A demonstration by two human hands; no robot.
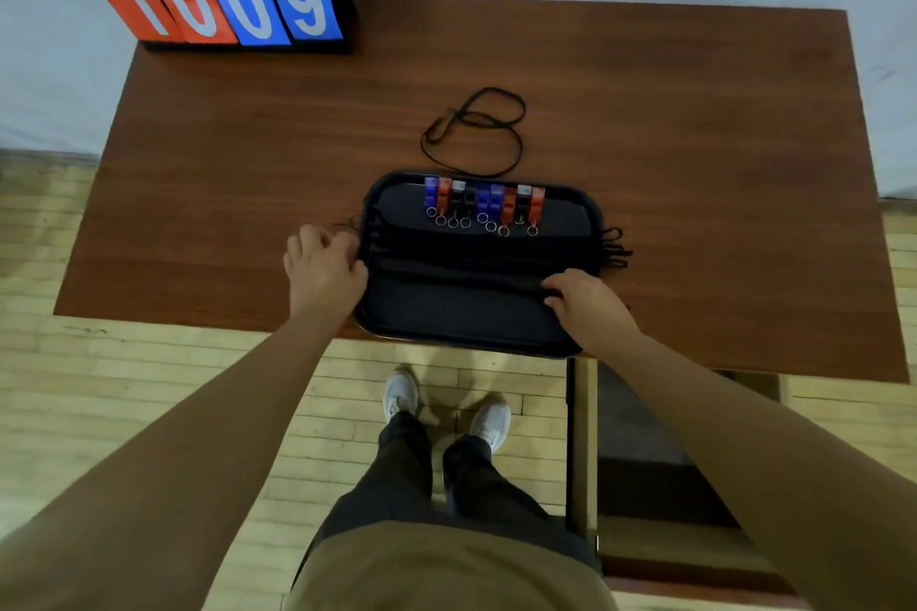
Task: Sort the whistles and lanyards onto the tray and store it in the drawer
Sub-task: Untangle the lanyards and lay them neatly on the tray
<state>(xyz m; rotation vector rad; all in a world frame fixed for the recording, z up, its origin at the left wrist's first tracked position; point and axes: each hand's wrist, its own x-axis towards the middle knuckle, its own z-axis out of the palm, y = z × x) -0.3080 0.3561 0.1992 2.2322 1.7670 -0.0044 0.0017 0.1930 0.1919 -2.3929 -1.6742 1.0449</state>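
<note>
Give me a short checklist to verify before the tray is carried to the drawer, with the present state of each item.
1. All lanyards on the tray: not ok. One loose lanyard lies on the table beyond it.
2. Whistles lined up along the tray's far side: ok.
3. Lanyard loops inside the rim: not ok. They hang over the right edge.
4. Drawer open: ok.
5. Left hand and right hand gripping the tray itself: cannot tell. Their fingertips are hidden.
</note>
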